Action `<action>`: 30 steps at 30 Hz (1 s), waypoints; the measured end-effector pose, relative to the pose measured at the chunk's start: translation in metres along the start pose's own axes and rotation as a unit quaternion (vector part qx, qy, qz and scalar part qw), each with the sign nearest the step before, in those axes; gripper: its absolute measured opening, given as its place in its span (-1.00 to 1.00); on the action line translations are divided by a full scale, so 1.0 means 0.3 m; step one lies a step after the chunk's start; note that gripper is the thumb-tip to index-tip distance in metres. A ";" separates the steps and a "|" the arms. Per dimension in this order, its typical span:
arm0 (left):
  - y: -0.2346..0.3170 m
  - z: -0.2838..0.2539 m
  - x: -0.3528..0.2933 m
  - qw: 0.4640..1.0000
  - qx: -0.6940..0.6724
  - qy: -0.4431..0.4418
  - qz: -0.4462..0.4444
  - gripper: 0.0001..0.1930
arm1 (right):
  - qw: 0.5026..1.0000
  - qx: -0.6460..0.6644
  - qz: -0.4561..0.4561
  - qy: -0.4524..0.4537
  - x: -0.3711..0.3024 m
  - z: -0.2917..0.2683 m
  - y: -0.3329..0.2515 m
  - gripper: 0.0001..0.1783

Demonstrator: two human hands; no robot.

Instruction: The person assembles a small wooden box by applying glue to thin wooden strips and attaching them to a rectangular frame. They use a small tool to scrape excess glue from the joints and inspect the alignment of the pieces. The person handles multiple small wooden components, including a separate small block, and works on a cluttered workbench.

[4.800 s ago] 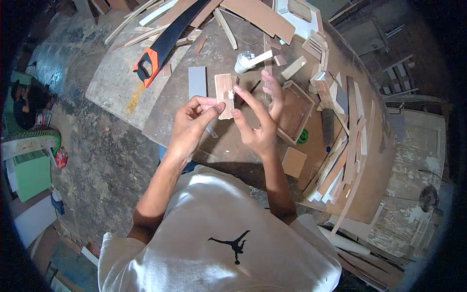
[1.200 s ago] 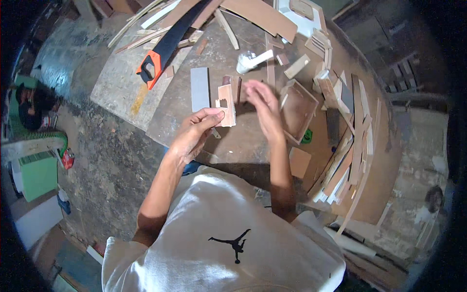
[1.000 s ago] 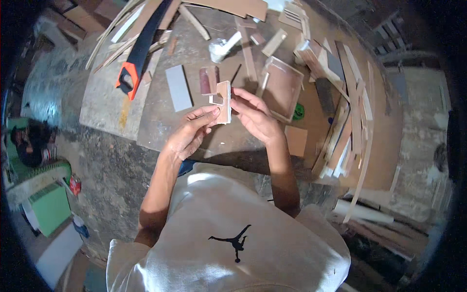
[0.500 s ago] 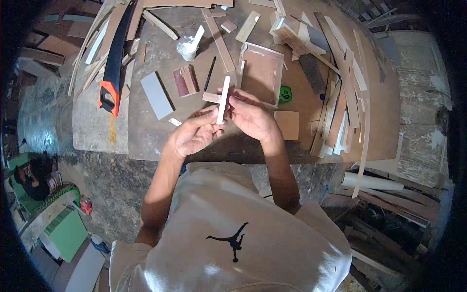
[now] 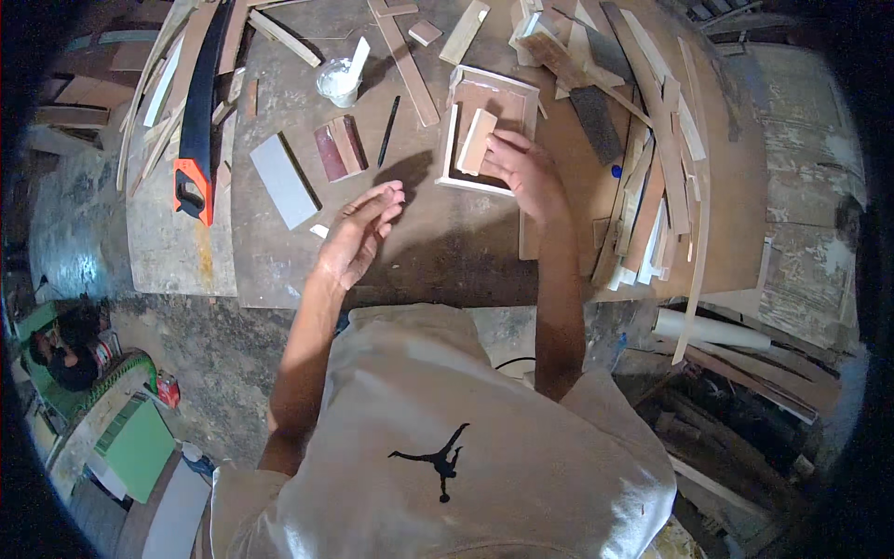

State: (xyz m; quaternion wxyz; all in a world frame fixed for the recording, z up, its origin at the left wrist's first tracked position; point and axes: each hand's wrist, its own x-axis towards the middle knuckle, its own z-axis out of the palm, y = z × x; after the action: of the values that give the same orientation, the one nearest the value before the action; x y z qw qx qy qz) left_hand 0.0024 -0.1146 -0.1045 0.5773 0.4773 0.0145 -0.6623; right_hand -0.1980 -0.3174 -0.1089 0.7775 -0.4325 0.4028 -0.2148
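Observation:
My right hand (image 5: 524, 168) is closed on a small wooden block (image 5: 477, 142) with a pale edge, gripping its right side. It holds the block tilted above a shallow wooden box (image 5: 496, 186) with a thin pale rim and a brown bottom. Part of the box's right side is hidden by that hand. To the left, my left hand (image 5: 357, 233) hangs over the table with its fingers loosely curled and apart, nothing visible in them. Nearest to it are a black pencil or pen (image 5: 388, 132) and a reddish-brown block (image 5: 341, 149).
A grey-white board (image 5: 284, 182) and a handsaw (image 5: 194, 191) with an orange handle lie at left. Behind stands a tub of white paste (image 5: 337, 86) with a spatula in it. Wood strips (image 5: 666, 177) pile up at right. A person (image 5: 70, 354) is at far left.
The small block has left the grasp of both hands and moved right and away in my right hand, over the box. My left hand has let go. My view has shifted slightly.

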 end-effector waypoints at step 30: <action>-0.037 0.106 0.240 0.816 0.483 -0.090 0.304 -0.23 | 0.999 -0.036 0.023 0.006 0.079 -0.021 0.062 -0.57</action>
State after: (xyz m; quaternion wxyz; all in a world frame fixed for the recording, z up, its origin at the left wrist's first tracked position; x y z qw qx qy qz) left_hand -0.0171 -0.1832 -0.1399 0.4432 0.6135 -0.5053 -0.4146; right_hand -0.1896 -0.3269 -0.1369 0.7636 -0.4495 0.4251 -0.1847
